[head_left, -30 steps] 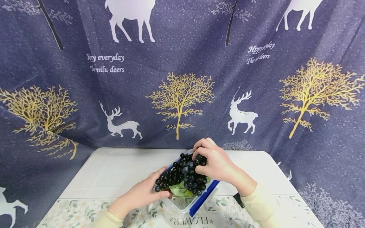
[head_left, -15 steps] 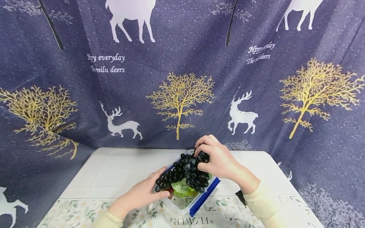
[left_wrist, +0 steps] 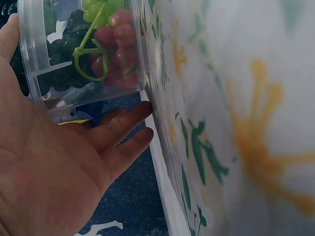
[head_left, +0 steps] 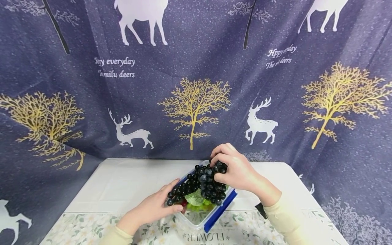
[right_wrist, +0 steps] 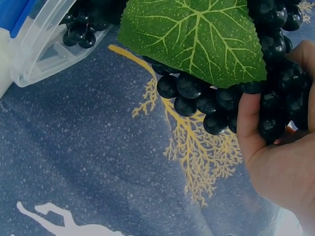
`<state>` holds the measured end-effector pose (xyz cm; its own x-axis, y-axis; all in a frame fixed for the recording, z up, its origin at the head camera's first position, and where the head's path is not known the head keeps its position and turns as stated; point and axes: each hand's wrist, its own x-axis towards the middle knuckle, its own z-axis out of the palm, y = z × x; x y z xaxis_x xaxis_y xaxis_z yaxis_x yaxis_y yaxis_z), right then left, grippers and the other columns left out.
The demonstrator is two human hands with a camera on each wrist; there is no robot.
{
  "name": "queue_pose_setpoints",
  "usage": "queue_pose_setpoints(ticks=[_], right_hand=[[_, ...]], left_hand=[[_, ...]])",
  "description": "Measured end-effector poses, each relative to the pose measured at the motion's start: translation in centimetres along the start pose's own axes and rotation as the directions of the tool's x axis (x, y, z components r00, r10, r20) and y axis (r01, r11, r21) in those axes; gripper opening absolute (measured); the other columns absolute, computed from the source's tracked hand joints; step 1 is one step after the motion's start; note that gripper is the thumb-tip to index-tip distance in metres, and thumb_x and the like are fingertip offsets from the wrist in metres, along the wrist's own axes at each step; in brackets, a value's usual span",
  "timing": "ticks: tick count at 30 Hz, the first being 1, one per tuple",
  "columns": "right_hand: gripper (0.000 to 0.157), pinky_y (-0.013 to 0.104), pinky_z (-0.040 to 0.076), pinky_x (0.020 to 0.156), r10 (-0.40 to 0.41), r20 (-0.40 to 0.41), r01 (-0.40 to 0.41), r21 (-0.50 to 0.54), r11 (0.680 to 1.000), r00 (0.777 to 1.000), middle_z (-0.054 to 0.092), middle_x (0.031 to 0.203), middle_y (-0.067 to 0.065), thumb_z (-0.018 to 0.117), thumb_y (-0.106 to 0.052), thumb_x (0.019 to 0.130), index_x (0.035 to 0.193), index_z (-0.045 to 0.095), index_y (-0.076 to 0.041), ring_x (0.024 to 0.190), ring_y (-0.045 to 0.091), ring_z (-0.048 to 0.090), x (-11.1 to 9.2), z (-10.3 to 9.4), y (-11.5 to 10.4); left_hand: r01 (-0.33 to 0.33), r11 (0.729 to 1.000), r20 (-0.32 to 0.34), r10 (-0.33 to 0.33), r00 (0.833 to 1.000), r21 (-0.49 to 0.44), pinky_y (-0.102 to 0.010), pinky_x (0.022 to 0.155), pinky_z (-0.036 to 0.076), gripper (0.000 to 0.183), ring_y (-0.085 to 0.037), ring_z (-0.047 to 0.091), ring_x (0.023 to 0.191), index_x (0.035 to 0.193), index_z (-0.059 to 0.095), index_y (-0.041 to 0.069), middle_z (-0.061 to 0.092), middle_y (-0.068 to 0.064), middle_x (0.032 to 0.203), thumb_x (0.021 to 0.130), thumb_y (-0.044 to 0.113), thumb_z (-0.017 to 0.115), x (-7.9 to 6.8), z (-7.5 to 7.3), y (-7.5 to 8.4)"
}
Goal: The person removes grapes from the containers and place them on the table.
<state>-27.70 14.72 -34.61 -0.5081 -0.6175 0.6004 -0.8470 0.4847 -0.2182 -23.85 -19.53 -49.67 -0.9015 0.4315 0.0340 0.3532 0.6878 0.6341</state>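
My right hand [head_left: 234, 168] grips a bunch of black grapes [head_left: 211, 189] over the right part of a clear plastic container [head_left: 194, 226]. In the right wrist view, a green leaf [right_wrist: 197, 42] hangs on the held bunch, and the thumb presses its grapes. My left hand [head_left: 156, 204] holds the container's left corner, thumb on one side and fingers on the other. Another bunch of black grapes [head_left: 180, 192] lies in the container beside that hand. Through the wall, the left wrist view shows red grapes [left_wrist: 123, 34] and green grapes [left_wrist: 101, 19] with a green stem.
A blue locking flap [head_left: 220, 211] hangs outward on the container's right side. Below it is a floral cloth [head_left: 92, 228] on a white table [head_left: 131, 180]. A dark blue curtain [head_left: 196, 54] printed with deer and trees stands close behind the table.
My right hand has shifted slightly up and to the right with the black grapes, showing more of the green grapes underneath. The left hand and container stay nearly still.
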Motion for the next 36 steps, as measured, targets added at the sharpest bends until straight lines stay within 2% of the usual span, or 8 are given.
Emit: queue_pose_setpoints(ticks=[8,12,17,23,29,34,36], right_hand=[[0.031,0.034,0.049,0.072,0.008,0.004,-0.008,-0.021,1.0,1.0,0.067,0.125,-0.008,0.081,-0.006,0.077,0.098,0.077,-0.029,0.111,0.011,0.054,0.1,-0.8,0.2],[0.031,0.035,0.049,0.073,0.022,0.008,-0.022,-0.028,0.999,1.0,0.066,0.125,-0.012,0.081,-0.006,0.077,0.097,0.077,-0.029,0.111,0.01,0.054,0.0,-1.1,0.4],[0.032,0.035,0.049,0.074,0.03,0.006,-0.03,-0.031,0.999,1.0,0.067,0.125,-0.009,0.081,-0.005,0.077,0.097,0.076,-0.029,0.113,0.011,0.055,-0.1,-1.4,0.8],[0.031,0.035,0.048,0.072,0.041,-0.003,-0.041,-0.035,0.999,0.999,0.068,0.126,-0.005,0.082,-0.005,0.077,0.097,0.077,-0.027,0.112,0.013,0.055,-0.3,-1.6,1.2],[0.032,0.036,0.049,0.073,0.052,-0.02,-0.053,-0.047,0.997,0.998,0.067,0.125,-0.009,0.083,-0.005,0.077,0.097,0.077,-0.028,0.111,0.012,0.054,-0.5,-2.0,1.6],[0.032,0.036,0.05,0.073,0.065,-0.025,-0.066,-0.069,0.995,0.998,0.067,0.125,-0.011,0.082,-0.005,0.076,0.097,0.077,-0.029,0.112,0.011,0.055,-0.7,-2.0,2.1],[0.032,0.037,0.051,0.074,0.068,-0.027,-0.07,-0.08,0.994,0.997,0.067,0.125,-0.011,0.082,-0.006,0.075,0.097,0.077,-0.029,0.113,0.012,0.056,-0.8,-2.1,2.4]], left_hand=[[-0.019,1.0,0.001,0.019,1.0,-0.008,-0.057,0.083,0.06,0.097,-0.01,0.07,0.088,0.181,0.016,0.029,0.034,-0.019,0.178,0.107,0.06,0.07,0.1,-0.3,0.3],[-0.02,1.0,0.002,0.02,1.0,-0.008,-0.059,0.086,0.06,0.097,-0.015,0.073,0.094,0.181,0.016,0.031,0.034,-0.018,0.179,0.107,0.061,0.07,0.1,-0.3,0.3],[-0.019,1.0,-0.005,0.019,1.0,0.004,-0.062,0.09,0.06,0.097,-0.025,0.075,0.104,0.181,0.017,0.032,0.034,-0.017,0.178,0.106,0.062,0.07,0.1,-0.3,0.4],[-0.016,1.0,-0.012,0.016,1.0,0.012,-0.063,0.092,0.06,0.097,-0.021,0.074,0.1,0.181,0.018,0.031,0.035,-0.019,0.178,0.105,0.063,0.071,0.0,-0.2,0.4],[-0.02,0.999,-0.028,0.021,0.999,0.033,-0.066,0.095,0.06,0.098,-0.03,0.076,0.106,0.181,0.017,0.033,0.035,-0.019,0.178,0.105,0.063,0.071,-0.1,-0.1,0.3],[-0.02,0.999,-0.024,0.021,0.999,0.037,-0.061,0.089,0.06,0.097,-0.014,0.071,0.09,0.18,0.017,0.034,0.038,-0.019,0.176,0.105,0.063,0.071,0.1,0.1,0.1],[-0.017,0.999,-0.016,0.017,1.0,0.035,-0.059,0.089,0.06,0.097,-0.009,0.068,0.089,0.18,0.017,0.035,0.038,-0.018,0.177,0.105,0.063,0.071,0.2,0.1,0.1]])
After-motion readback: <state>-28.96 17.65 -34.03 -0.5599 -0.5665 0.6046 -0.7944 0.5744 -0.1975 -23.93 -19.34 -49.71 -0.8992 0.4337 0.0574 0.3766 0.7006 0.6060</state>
